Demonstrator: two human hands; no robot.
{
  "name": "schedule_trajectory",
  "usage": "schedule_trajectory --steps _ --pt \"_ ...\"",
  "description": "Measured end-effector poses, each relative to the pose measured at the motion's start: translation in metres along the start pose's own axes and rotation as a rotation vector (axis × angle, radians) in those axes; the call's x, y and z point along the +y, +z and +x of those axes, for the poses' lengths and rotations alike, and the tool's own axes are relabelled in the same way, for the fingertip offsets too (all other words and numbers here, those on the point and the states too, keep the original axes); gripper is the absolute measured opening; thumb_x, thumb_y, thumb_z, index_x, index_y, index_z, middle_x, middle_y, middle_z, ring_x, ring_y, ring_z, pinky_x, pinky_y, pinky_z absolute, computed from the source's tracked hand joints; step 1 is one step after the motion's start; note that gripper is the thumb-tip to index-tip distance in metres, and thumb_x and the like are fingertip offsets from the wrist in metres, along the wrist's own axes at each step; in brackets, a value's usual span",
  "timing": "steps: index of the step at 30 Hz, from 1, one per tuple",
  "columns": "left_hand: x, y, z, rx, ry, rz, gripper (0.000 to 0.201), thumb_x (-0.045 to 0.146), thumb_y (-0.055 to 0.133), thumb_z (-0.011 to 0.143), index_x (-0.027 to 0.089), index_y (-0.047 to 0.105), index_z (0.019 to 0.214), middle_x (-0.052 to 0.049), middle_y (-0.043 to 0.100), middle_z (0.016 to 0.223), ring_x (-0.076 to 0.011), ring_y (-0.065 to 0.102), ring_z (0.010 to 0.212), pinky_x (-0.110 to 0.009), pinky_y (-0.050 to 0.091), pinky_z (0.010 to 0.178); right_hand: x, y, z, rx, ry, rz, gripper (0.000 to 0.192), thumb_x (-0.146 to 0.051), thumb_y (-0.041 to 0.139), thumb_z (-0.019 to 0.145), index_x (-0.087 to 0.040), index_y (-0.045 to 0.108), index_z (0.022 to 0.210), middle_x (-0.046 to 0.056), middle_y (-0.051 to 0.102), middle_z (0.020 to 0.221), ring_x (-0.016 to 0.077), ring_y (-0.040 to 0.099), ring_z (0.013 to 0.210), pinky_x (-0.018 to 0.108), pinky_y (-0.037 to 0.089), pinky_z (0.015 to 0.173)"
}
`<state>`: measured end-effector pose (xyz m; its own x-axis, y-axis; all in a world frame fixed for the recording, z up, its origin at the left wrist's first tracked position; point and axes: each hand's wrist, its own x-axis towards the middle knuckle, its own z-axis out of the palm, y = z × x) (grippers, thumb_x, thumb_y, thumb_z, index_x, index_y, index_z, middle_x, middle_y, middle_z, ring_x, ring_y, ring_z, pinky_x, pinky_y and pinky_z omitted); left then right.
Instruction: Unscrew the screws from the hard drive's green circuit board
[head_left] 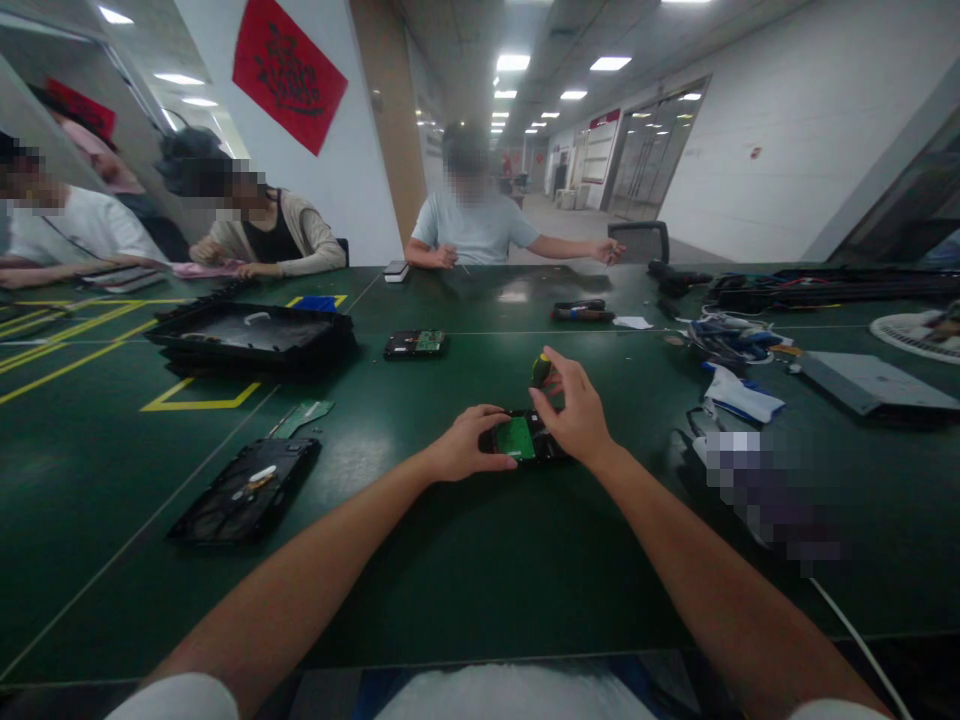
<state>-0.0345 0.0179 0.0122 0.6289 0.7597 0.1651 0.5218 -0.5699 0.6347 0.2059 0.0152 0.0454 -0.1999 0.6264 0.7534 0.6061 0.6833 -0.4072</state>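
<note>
While the left hand (471,443) presses down on the near-left edge of a hard drive (525,438), fingers curled over its rim, the drive lies flat on the green table (480,560) dead centre, circuit board up, green PCB showing. Right hand (574,405) pinches a screwdriver (541,370) w/ yellow-black handle, thumb & fingertips round the top, other fingers fanned out; tool stands about upright over the drive's 12 o'clock edge.

Progress, as I judge it: board not off yet, so screw work is under way, nowhere near done. Can't tell how many screws are out; too small.

At 9 o'clock, an opened black casing (247,488) lies apart. At 11 o'clock, stacked black trays (251,335); at 12, a second drive (416,344), board up, untouched. At 2–3 o'clock, cables & tools (731,340). Other people sit at the far edge, their hands on their own work.
</note>
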Motion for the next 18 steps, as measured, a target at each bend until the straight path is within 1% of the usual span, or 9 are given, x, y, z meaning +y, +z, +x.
schedule_trajectory --steps 3,8,13,18 --pt "-0.0006 0.0008 0.0 0.008 -0.005 -0.003 0.084 0.064 0.078 0.074 0.024 0.055 0.144 -0.014 0.049 0.148 -0.0364 0.044 0.139 -0.053 0.037 0.117 0.0004 0.0005 -0.0002 -0.006 0.0 0.004 0.063 -0.025 0.056 0.096 -0.031 0.033 0.155 0.011 0.057 0.126 0.0236 0.065 0.099 0.046 0.061 0.088" --pt "0.0001 -0.0002 -0.0005 -0.003 -0.01 0.001 0.085 0.064 0.077 0.074 0.024 0.054 0.145 -0.014 0.048 0.149 -0.0361 0.044 0.139 -0.053 0.037 0.118 0.0006 0.0013 -0.0006 0.006 0.013 0.002 0.063 -0.028 0.06 0.096 -0.032 0.035 0.153 0.01 0.057 0.124 0.0228 0.065 0.092 0.046 0.062 0.083" --pt "0.0009 -0.0013 -0.0007 -0.01 -0.013 -0.004 0.086 0.065 0.077 0.074 0.023 0.053 0.146 -0.014 0.048 0.15 -0.0359 0.043 0.14 -0.052 0.037 0.118 0.0015 0.002 -0.0009 0.01 0.012 0.013 0.062 -0.027 0.057 0.097 -0.033 0.033 0.154 0.01 0.058 0.127 0.0237 0.066 0.099 0.048 0.06 0.092" --pt "0.0001 -0.0011 -0.0004 -0.009 -0.016 0.004 0.086 0.066 0.077 0.074 0.024 0.054 0.145 -0.014 0.048 0.15 -0.0359 0.043 0.139 -0.052 0.037 0.117 0.0026 0.0015 -0.0005 0.019 0.018 -0.002 0.063 -0.029 0.06 0.096 -0.031 0.035 0.154 0.011 0.057 0.123 0.0231 0.066 0.093 0.046 0.062 0.085"
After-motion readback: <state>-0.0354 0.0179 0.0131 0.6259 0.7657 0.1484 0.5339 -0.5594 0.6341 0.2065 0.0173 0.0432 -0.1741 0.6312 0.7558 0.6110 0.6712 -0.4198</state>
